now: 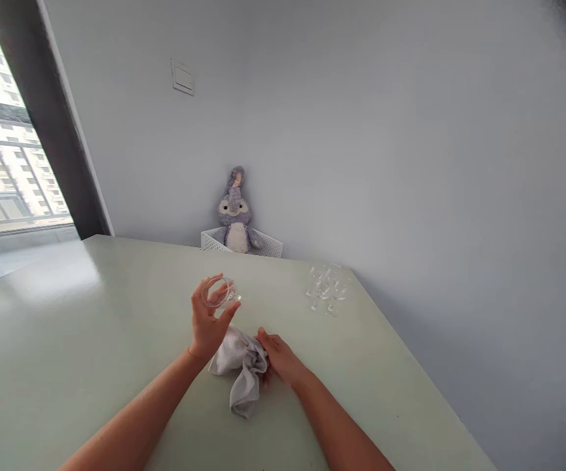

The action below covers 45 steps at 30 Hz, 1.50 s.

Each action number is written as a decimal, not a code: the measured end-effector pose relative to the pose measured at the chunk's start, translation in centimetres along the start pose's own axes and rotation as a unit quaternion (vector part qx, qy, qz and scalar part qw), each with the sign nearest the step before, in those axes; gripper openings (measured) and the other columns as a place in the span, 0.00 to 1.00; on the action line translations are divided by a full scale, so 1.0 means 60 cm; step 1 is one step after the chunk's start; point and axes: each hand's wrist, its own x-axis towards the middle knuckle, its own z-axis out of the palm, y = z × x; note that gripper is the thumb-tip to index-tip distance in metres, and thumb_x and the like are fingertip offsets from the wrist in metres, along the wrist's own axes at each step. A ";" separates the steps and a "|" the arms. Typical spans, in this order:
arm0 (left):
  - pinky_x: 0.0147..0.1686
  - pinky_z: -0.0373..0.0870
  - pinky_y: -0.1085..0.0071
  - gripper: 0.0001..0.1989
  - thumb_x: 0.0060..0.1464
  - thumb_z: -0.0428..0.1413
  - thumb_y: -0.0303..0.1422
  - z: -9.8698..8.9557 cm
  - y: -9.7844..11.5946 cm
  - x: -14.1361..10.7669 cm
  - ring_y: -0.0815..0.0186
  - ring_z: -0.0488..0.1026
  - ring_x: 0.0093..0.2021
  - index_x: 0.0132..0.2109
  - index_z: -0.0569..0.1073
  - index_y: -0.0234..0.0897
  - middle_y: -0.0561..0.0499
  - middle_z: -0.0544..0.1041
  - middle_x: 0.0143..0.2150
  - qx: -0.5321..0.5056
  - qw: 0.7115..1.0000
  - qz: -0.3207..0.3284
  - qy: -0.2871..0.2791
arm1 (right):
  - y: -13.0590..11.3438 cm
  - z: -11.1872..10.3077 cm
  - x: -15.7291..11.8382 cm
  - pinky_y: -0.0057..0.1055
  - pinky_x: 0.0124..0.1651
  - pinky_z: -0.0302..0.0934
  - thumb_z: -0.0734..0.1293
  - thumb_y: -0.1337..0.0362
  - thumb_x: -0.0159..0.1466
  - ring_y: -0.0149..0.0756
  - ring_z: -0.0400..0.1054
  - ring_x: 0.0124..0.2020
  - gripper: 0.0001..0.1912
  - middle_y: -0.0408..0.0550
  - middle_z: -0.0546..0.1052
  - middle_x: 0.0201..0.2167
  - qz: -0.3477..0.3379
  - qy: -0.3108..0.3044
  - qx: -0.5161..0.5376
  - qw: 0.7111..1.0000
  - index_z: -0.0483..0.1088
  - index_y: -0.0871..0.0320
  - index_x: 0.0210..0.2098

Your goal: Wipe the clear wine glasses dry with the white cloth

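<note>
My left hand (210, 320) is closed around a small clear stemmed glass (220, 294), holding it tilted with its round rim facing me and its foot pointing away to the right. My right hand (281, 356) grips a light grey cloth (238, 356) by its right side. The cloth is bunched, and a loose end hangs down toward me. Some fingers of my right hand are hidden behind the cloth. To the right, several clear stemmed glasses (326, 288) stand close together on the table.
The pale green table (130, 314) meets the grey wall at the back and right. A purple plush rabbit (235, 212) sits in a white perforated basket (271, 246) at the far edge. A window with a railing (17, 176) is at the left.
</note>
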 end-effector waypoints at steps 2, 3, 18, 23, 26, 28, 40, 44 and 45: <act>0.49 0.64 0.53 0.33 0.43 0.60 0.28 -0.002 -0.004 0.001 0.59 0.68 0.49 0.53 0.52 0.46 0.46 0.60 0.54 0.020 0.998 0.051 -0.007 | -0.004 -0.011 -0.002 0.28 0.25 0.58 0.50 0.44 0.61 0.32 0.65 0.22 0.29 0.45 0.69 0.21 -0.064 0.130 -0.197 0.970 0.69 0.59 0.28; 0.49 0.64 0.52 0.34 0.43 0.60 0.27 -0.001 -0.006 -0.002 0.59 0.68 0.49 0.54 0.52 0.46 0.46 0.60 0.54 0.023 0.997 0.069 -0.019 | -0.007 -0.016 -0.004 0.28 0.28 0.59 0.51 0.47 0.62 0.32 0.66 0.26 0.25 0.46 0.70 0.26 -0.101 0.207 -0.278 0.932 0.70 0.59 0.30; 0.53 0.59 0.56 0.36 0.51 0.54 0.34 0.020 -0.014 -0.065 0.56 0.55 0.60 0.62 0.44 0.46 0.42 0.57 0.60 0.205 0.921 0.121 -0.309 | 0.003 -0.064 -0.012 0.24 0.30 0.56 0.55 0.57 0.62 0.31 0.66 0.25 0.15 0.42 0.74 0.25 -0.159 0.374 -0.356 0.841 0.70 0.56 0.35; 0.50 0.62 0.60 0.23 0.54 0.47 0.39 0.012 -0.044 -0.054 0.59 0.63 0.54 0.57 0.55 0.45 0.48 0.63 0.55 0.316 0.903 0.009 -0.290 | 0.023 -0.173 -0.042 0.26 0.30 0.56 0.57 0.57 0.59 0.34 0.66 0.24 0.15 0.45 0.73 0.20 -0.035 0.440 -0.331 0.834 0.69 0.57 0.26; 0.48 0.64 0.60 0.21 0.55 0.45 0.41 0.011 -0.063 -0.057 0.60 0.66 0.50 0.55 0.56 0.45 0.49 0.66 0.52 0.306 0.909 -0.060 -0.277 | 0.038 -0.220 -0.049 0.26 0.28 0.55 0.57 0.59 0.58 0.34 0.66 0.24 0.14 0.44 0.72 0.18 0.007 0.454 -0.328 0.829 0.67 0.57 0.22; 0.46 0.65 0.60 0.21 0.55 0.44 0.42 0.010 -0.072 -0.058 0.61 0.68 0.47 0.55 0.56 0.46 0.49 0.68 0.51 0.286 0.913 -0.113 -0.267 | 0.044 -0.238 -0.046 0.25 0.26 0.54 0.57 0.59 0.58 0.34 0.66 0.23 0.14 0.45 0.71 0.17 0.031 0.455 -0.325 0.828 0.65 0.57 0.19; 0.44 0.64 0.65 0.21 0.54 0.43 0.45 0.009 -0.085 -0.051 0.65 0.70 0.41 0.53 0.57 0.45 0.51 0.72 0.43 0.213 0.914 -0.220 -0.267 | 0.050 -0.263 -0.026 0.25 0.28 0.53 0.58 0.59 0.58 0.34 0.67 0.27 0.13 0.48 0.74 0.23 0.103 0.457 -0.338 0.816 0.66 0.58 0.22; 0.44 0.64 0.66 0.21 0.54 0.43 0.44 0.011 -0.093 -0.051 0.66 0.71 0.40 0.52 0.59 0.42 0.50 0.74 0.39 0.168 0.924 -0.238 -0.246 | 0.051 -0.262 -0.058 0.25 0.30 0.53 0.60 0.61 0.56 0.34 0.67 0.29 0.09 0.47 0.74 0.28 0.108 0.452 -0.348 0.814 0.68 0.58 0.33; 0.44 0.65 0.66 0.20 0.54 0.43 0.44 0.011 -0.096 -0.051 0.66 0.71 0.40 0.52 0.59 0.41 0.50 0.74 0.39 0.153 0.926 -0.247 -0.242 | 0.050 -0.256 -0.070 0.26 0.30 0.53 0.60 0.61 0.56 0.34 0.67 0.30 0.10 0.47 0.74 0.29 0.111 0.453 -0.350 0.812 0.67 0.58 0.35</act>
